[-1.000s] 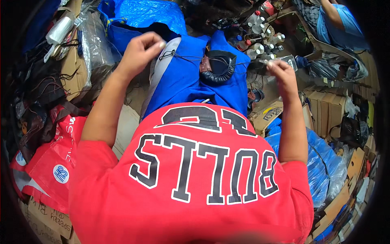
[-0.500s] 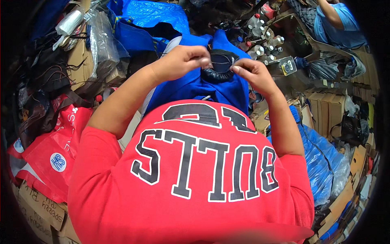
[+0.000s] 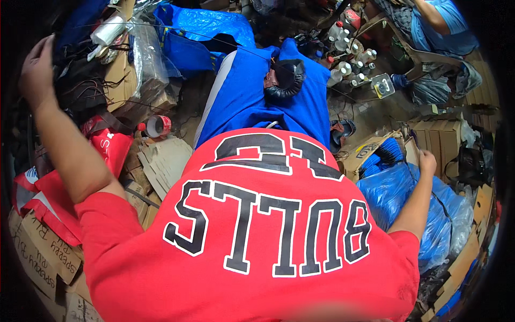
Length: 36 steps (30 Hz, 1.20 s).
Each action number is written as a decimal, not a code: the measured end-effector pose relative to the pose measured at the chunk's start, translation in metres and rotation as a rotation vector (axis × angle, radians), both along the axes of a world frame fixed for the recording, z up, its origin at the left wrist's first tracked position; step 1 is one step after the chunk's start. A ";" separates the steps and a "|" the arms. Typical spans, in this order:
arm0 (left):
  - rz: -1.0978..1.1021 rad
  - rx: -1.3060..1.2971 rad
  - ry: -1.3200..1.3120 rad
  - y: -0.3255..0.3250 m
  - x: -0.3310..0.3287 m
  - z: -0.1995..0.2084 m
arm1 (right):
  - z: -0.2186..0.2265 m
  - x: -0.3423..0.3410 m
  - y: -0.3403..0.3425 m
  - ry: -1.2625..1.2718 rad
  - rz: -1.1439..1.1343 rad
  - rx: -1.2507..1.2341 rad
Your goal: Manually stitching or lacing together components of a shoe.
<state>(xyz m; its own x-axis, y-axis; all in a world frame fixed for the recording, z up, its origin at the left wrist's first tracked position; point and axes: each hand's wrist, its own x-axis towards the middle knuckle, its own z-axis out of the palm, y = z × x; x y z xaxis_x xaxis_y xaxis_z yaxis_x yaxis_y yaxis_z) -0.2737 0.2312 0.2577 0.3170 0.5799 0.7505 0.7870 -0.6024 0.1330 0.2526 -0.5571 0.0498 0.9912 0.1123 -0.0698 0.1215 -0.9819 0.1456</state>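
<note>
A black leather shoe [image 3: 287, 79] with a gathered toe and a brown part at its side rests between my thighs, on my blue trousers [image 3: 244, 102]. A thin dark thread [image 3: 214, 38] runs from the shoe toward the far left, and a fainter stretch slants from it to the right. My left hand [image 3: 37, 75] is flung out wide at the far left, slightly blurred, its fingers together near the thread's end. My right hand [image 3: 427, 162] is stretched out low on the right, closed, above a blue plastic-wrapped bundle; the thread is hard to see there.
Several plastic bottles [image 3: 348, 56] stand beyond my right knee. A blue bag [image 3: 206, 27] lies ahead. A red-labelled bottle [image 3: 158, 126] and flat cardboard pieces [image 3: 167, 161] are at my left. The blue wrapped bundle [image 3: 394, 196] lies at my right; another person's arm [image 3: 432, 16] shows far right.
My hands have parted from above the shoe, the left sweeping far left and the right out and down to the right. The thread is drawn out long; the shoe has turned.
</note>
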 end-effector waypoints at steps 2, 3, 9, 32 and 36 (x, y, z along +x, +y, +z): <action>-0.097 -0.154 -0.159 -0.032 0.040 -0.040 | -0.022 -0.003 0.049 0.141 0.109 0.139; -0.446 -0.409 -0.281 -0.057 0.066 -0.065 | -0.040 -0.012 0.080 0.141 0.399 0.419; -1.077 -0.729 0.060 -0.213 0.181 -0.210 | -0.026 -0.156 0.311 0.825 0.572 1.263; -1.119 -1.262 0.151 -0.235 0.192 -0.221 | -0.036 -0.175 0.329 0.878 0.185 1.458; -1.073 -1.325 -0.060 -0.201 0.185 -0.231 | -0.026 -0.180 0.321 0.801 0.113 1.455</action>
<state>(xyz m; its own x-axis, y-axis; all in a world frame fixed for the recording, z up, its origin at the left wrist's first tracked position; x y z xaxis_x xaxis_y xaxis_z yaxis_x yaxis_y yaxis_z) -0.0885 0.0299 0.0272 0.9435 0.3313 -0.0094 0.1077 -0.2796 0.9541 0.0724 -0.2357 0.0236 0.7411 0.5991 -0.3029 -0.2163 -0.2141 -0.9526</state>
